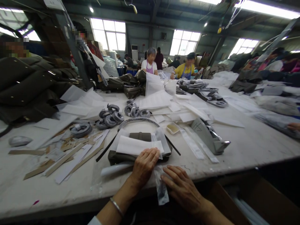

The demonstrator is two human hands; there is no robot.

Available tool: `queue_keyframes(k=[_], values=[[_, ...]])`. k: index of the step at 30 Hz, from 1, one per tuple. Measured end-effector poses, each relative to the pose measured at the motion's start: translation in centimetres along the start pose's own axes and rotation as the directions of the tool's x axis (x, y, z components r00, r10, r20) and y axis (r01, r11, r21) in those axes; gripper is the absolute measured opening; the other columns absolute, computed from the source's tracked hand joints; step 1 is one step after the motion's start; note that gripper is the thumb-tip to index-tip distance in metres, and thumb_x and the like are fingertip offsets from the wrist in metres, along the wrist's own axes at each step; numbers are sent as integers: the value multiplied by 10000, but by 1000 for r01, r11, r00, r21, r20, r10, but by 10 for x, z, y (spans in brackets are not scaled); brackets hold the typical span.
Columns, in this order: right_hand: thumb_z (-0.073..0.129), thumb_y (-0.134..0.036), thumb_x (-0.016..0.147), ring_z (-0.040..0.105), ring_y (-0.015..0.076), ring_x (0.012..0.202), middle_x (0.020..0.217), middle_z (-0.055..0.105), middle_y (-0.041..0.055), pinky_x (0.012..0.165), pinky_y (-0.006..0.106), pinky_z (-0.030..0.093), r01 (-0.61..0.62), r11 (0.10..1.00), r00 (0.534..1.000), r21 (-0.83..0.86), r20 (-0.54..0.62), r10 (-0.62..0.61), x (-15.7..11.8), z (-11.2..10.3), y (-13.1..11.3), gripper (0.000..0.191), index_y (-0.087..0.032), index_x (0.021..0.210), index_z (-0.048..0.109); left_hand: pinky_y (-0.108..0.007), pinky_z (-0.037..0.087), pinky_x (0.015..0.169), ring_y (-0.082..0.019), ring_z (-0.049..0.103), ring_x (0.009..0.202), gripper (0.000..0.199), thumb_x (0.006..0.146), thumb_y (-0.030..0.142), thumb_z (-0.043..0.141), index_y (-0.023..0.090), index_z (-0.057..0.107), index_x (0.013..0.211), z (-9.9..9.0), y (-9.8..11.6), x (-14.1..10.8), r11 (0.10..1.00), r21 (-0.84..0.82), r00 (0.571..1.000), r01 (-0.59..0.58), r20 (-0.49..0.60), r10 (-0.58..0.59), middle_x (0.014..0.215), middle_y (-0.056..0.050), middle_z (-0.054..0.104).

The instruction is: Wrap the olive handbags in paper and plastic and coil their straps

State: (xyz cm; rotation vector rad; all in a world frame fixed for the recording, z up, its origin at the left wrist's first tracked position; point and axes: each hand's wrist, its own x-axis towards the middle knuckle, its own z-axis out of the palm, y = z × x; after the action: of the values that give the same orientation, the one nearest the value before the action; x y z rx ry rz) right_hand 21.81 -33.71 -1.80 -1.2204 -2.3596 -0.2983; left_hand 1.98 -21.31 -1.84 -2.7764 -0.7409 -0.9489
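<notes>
A dark olive bag [138, 157] lies at the table edge in front of me, with a wrapped handle arched behind it. Folded white sheeting [133, 146] covers its top. My left hand [145, 164] rests on the sheeting and the bag's front edge, fingers laid close together, palm down. Beside its fingertips a clear plastic strip [161, 189] shows on the sheeting and again below the hand, where it hangs over the table edge. My right hand [181, 184] has its fingers stretched out, their tips against that strip; its thumb is hidden. A rolled translucent sheet [114, 169] sticks out at the bag's left.
Grey coiled straps [110, 120] and paper strips [75, 162] lie to the left. A small dish [172, 128] and a grey tape dispenser [208, 137] stand to the right. Olive bags [25, 81] are piled at far left. Co-workers [186, 67] stand across the table.
</notes>
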Motion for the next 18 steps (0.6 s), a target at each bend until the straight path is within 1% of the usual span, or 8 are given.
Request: queue_keyframes(k=[2,5,6,8,10,12,14,18], values=[[481,-87,914,526,245,1261,1295,625,86,1003,428,497,-3,1000,997,19,-82,4,11,10,-5,368,-222,1219,635,-380,453,1032,-212,592,1178,342,997,151,371,141,535,1297,0,0,0,1000,4,1000,-2,-3,2,1276,-84,647],[473,-89,939,586,222,1192,1128,705,67,993,401,505,53,987,985,151,-168,-27,28,18,-7,253,-210,1034,674,-378,451,1037,-207,590,1185,345,990,143,387,147,540,1298,0,1,0,1000,13,1000,3,-7,-3,1276,-89,648],[462,-84,943,614,209,1148,1060,723,61,991,388,507,70,974,982,213,-189,-30,31,19,-7,246,-204,1009,667,-376,453,1036,-204,590,1184,348,987,138,388,148,542,1299,1,1,0,1000,18,1000,4,-16,-3,1271,-91,650],[426,-62,938,664,183,1036,964,735,58,984,363,511,72,939,978,337,-206,-1,32,18,-6,268,-194,1017,645,-370,463,1023,-198,598,1172,352,986,130,379,146,547,1295,3,2,-1,1000,29,999,-3,-49,4,1251,-94,659],[405,-53,916,685,169,942,928,730,63,979,350,512,36,903,983,429,-179,46,29,16,-6,287,-189,1041,626,-361,471,1010,-194,609,1152,349,992,133,367,147,559,1284,4,1,-1,999,35,996,-9,-85,12,1228,-92,669],[414,-59,897,685,162,877,896,722,55,977,343,511,-6,878,991,478,-116,70,25,14,-7,277,-195,1030,615,-356,476,1001,-192,618,1134,339,998,146,366,153,575,1264,6,0,0,999,36,995,-8,-103,12,1209,-88,678],[425,-58,885,678,157,838,860,711,42,974,339,509,-31,868,995,496,-68,75,22,11,-10,262,-205,1000,608,-355,480,990,-194,624,1124,326,1001,156,372,158,591,1244,6,0,0,999,34,994,-6,-112,9,1194,-82,685],[410,-39,859,665,145,782,827,701,24,972,332,498,-54,854,995,517,-44,90,23,5,-10,275,-216,962,593,-355,485,978,-194,626,1115,323,1004,158,367,157,599,1229,6,0,2,1000,27,992,-7,-124,10,1193,-73,686]])
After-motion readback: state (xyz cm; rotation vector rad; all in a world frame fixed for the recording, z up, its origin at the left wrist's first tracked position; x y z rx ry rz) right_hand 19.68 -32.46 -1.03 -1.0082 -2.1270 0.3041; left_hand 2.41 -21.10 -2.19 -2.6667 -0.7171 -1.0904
